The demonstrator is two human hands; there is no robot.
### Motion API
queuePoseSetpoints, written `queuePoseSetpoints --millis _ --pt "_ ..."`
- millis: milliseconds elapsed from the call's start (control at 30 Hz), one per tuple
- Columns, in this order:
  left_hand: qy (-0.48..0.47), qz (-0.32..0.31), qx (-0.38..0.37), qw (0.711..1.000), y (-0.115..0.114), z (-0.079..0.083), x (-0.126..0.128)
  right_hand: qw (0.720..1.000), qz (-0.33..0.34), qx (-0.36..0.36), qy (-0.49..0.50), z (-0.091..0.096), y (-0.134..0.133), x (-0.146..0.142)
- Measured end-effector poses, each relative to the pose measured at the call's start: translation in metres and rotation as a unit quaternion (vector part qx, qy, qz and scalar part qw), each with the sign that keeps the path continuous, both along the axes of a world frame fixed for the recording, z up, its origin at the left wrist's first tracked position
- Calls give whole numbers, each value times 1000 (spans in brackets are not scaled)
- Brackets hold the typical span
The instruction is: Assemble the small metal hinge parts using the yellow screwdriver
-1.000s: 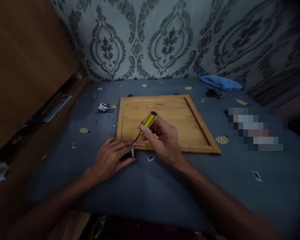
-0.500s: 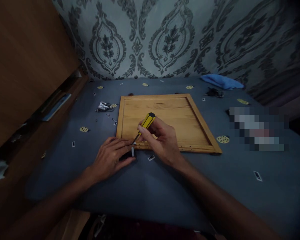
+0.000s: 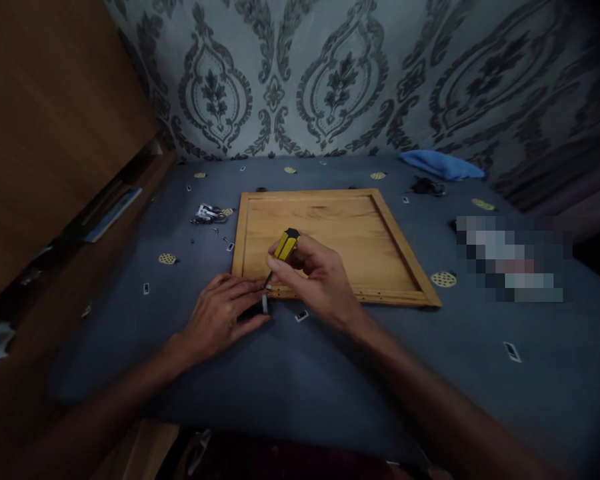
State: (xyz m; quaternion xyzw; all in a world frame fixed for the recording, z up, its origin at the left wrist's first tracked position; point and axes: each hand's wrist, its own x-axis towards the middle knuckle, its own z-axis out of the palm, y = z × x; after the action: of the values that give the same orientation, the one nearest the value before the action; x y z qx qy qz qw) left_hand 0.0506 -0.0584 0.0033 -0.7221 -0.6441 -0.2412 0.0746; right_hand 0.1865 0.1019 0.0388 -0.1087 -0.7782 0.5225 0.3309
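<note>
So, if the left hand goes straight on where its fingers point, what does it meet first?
The left hand probably meets the small metal piece at its fingertips first; the wooden panel lies just beyond. Depth is unclear.

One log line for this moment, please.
left hand flat on small metal fitting at wooden panel near edge | right hand grips yellow-black screwdriver, tip down at fitting

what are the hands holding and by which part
The right hand grips a yellow-and-black screwdriver by its handle. The left hand grips nothing; its fingers rest against a small metal piece by the wooden panel's near edge.
</note>
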Motion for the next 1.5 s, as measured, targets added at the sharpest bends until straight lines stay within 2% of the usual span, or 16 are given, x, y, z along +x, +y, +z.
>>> queuePoseSetpoints --millis 133,233,367,533,633,733,900,967,1200,1500 --pt "-2 -1 0 1000 0 -1 0 999 -39 20 17 -1 -3 -7" --pt "-7 0 -6 1000 0 -1 -1 999 -35 19 4 0 -3 -10" --pt "-12 -3 -1 1000 0 -1 -1 999 10 -28 16 4 0 -9" --pt "-22 -8 -15 1000 -1 -1 -2 993 39 -109 18 5 1 -6" --pt "-20 -11 -6 1000 0 -1 -1 990 48 -130 26 5 -1 -8" --pt "-19 -7 -4 1000 0 -1 -1 990 46 -127 31 5 -3 -10" --pt "-19 -2 -13 1000 -1 -1 0 998 0 -66 23 5 -3 -10" --pt "-19 -1 -16 1000 -1 -1 -1 998 3 -54 22 6 -3 -9" --pt "-20 -2 -11 1000 -1 -3 -1 997 43 -69 17 9 1 -4" --pt "-7 3 -1 1000 0 -1 1 995 20 -99 22 3 -4 -12"
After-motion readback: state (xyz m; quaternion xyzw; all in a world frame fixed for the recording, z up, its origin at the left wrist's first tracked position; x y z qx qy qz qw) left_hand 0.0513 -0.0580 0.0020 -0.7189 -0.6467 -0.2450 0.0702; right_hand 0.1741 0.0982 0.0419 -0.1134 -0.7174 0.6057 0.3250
